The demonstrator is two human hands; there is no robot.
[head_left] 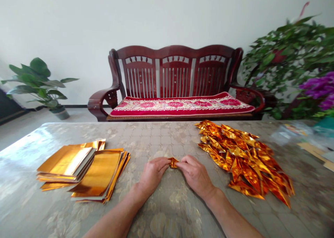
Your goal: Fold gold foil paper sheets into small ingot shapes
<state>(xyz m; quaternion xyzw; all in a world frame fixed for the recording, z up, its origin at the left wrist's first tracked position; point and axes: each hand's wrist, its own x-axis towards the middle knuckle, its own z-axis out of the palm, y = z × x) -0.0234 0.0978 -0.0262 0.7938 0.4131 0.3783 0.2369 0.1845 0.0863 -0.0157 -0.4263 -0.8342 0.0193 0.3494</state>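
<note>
Between my two hands, over the middle of the table, is a small folded gold foil paper ingot [173, 162]. My left hand [154, 172] pinches its left end, and my right hand [194, 172] pinches its right end; the fingers cover both tips. To the left lie stacks of flat gold foil paper sheets [104, 172], their edges uneven and overlapping. On the right, a heap of folded gold foil paper ingots [242, 158] reaches from the far edge of the table toward me.
A patterned covering lies over the table [167, 210]. Clear plastic bags [292, 132] and brown card [317, 154] lie at the right edge. Beyond stands a dark wooden bench [174, 71] with a red floral cushion [180, 104], flanked by potted plants [41, 81].
</note>
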